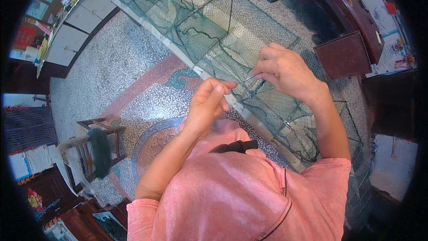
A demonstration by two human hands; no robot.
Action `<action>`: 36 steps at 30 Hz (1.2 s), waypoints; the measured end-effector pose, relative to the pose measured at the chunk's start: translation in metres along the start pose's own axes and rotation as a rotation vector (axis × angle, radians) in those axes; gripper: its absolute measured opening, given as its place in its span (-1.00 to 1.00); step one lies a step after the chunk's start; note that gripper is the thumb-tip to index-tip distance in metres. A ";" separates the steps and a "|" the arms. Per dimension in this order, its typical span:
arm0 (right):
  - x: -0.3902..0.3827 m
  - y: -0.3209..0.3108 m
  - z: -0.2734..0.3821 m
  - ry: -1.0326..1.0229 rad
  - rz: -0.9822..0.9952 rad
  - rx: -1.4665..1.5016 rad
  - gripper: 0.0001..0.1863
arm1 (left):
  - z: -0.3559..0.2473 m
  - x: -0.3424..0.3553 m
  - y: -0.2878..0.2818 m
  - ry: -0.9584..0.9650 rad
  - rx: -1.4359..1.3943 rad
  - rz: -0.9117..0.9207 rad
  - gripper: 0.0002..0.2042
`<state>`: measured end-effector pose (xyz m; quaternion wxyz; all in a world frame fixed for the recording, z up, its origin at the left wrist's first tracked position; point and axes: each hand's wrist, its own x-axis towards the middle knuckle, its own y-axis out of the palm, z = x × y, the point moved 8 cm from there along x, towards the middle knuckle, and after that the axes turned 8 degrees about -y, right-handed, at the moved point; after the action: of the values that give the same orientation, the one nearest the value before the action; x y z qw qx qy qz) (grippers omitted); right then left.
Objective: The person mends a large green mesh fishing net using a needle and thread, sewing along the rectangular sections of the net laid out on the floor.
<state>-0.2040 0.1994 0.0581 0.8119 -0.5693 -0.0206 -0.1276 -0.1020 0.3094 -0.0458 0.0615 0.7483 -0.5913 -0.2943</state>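
A long green mesh net trap (209, 31) with dark square frames stretches diagonally in front of me, from the far left to the near right. Over it, my right hand (285, 69) pinches a thin, shiny, needle-like metal tool (248, 79), its tip directed toward my other hand. My left hand (208, 100) is at the net's near edge, thumb and forefinger drawn together. What lies between those fingers is too small to make out. A pale strip (240, 109) runs along the trap's near side, beneath my hands.
On the left stands a wooden stool (118, 140) with a dark green bundle (99, 151) on it. Grey cabinets (84, 15) line the far left. At the right are a dark red wooden box (342, 56) and a pale panel (392, 165). The floor (98, 71) is speckled stone.
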 end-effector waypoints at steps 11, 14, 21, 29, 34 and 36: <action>0.017 0.019 0.019 -0.039 -0.009 0.350 -0.84 | 0.013 -0.006 -0.026 -0.073 -0.123 -0.096 -0.84; 0.020 0.039 0.024 -0.043 0.053 0.351 -0.84 | 0.018 -0.007 -0.027 -0.122 -0.234 -0.064 -0.85; 0.028 0.003 0.078 -0.338 -0.319 0.163 -0.85 | 0.004 -0.004 -0.023 0.083 0.226 -0.054 -0.85; 0.021 -0.083 0.041 -0.164 -0.664 1.092 -0.86 | -0.059 -0.013 0.030 0.397 0.771 -0.006 -0.85; 0.001 -0.125 0.009 -0.335 -0.807 0.879 -0.90 | -0.053 0.006 0.023 0.307 0.345 0.093 -0.82; -0.001 -0.115 0.014 -0.300 -0.772 0.482 -0.92 | -0.049 0.010 0.009 0.212 0.136 0.013 -0.82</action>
<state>-0.2300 0.1755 0.1684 0.8020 -0.3277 -0.3767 -0.3278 -0.0837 0.2846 -0.0055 0.0743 0.7739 -0.6049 -0.1724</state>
